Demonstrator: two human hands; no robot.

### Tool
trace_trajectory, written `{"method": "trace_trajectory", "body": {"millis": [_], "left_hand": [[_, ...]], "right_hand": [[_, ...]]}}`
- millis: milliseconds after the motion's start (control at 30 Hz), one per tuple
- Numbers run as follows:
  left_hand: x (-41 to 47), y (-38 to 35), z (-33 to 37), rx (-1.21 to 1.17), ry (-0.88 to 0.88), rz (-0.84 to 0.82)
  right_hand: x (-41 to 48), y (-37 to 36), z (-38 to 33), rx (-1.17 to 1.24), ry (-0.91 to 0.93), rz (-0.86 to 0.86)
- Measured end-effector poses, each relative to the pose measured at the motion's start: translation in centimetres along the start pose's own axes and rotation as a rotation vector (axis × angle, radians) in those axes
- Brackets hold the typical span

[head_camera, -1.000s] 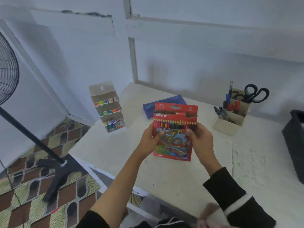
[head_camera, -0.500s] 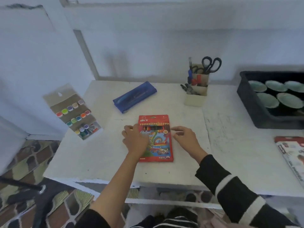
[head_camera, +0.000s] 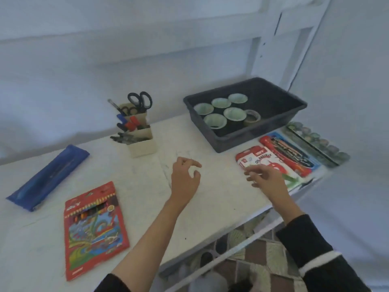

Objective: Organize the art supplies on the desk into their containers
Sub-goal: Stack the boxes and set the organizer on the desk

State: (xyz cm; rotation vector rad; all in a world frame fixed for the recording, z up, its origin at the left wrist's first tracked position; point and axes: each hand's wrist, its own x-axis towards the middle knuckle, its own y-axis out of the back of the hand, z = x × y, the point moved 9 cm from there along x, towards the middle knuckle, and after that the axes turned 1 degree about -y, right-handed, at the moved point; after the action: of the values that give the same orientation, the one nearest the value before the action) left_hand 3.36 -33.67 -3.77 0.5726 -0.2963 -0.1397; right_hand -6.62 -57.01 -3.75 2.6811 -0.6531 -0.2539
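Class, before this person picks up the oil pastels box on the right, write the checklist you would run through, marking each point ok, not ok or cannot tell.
1. Right hand empty, grip open: ok.
2. Left hand empty: ok.
3. Right hand over the oil pastels box: ok; contact: cannot tell.
4. Pastels box free of its neighbours: not ok, the red pencil pack lies against or over its far edge.
5. Room in the black tray beside the cups: ok.
6. Coloured pencil pack flat on the desk, released: ok.
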Motion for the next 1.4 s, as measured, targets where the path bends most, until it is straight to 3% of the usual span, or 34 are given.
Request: {"method": "trace_trajectory", "body": {"millis": [100,267,400,467,567,633,800,1033,1167,1300,1400], "left_hand": [[1.5,-8.6,5.8,-0.017,-0.109,-0.151],[3.6,-21.5,13.8,-0.048,-0.094,-0.370],[5.5,-30.2,17.9,-0.084,0.019,-0.492],[6.5,-33.0,18.5,-0.115,0.158,-0.459],[7.6,-35.2,19.3,-0.188,0.341,-0.326],[8.0,-36.4,19.4,-0.178,0.389,-0.299],[7.2,-41.2,19.9,-0.301,0.538,-0.488],[8.6,-47.4,25.8,-0.597,0.611,-0.648],[14.1,-47.5,28.9,-0.851,0.546,-0.536],[21.3,-43.2,29.6,-0.904,0.426,-0.370],[25.3,-39.7,26.7,-0.930,0.416,-0.244]], "right_hand": [[2.8,9.5,1.8,-0.083,0.030,0.197],[8.6,22.3,5.7,-0.347,0.056,0.399],[14.0,24.8,12.7,-0.705,-0.065,0.096],[14.8,24.3,14.0,-0.767,-0.083,-0.013],[15.6,24.2,13.3,-0.853,0.015,-0.018],[15.8,24.7,13.6,-0.778,0.042,-0.008],[15.6,27.3,14.6,-0.639,0.100,0.075],[19.1,33.7,13.0,-0.515,0.162,0.223],[22.4,35.3,7.9,-0.420,0.232,0.209],[27.3,34.9,3.4,-0.048,0.137,0.003],[31.6,33.5,2.0,-0.011,0.119,-0.002]]}}
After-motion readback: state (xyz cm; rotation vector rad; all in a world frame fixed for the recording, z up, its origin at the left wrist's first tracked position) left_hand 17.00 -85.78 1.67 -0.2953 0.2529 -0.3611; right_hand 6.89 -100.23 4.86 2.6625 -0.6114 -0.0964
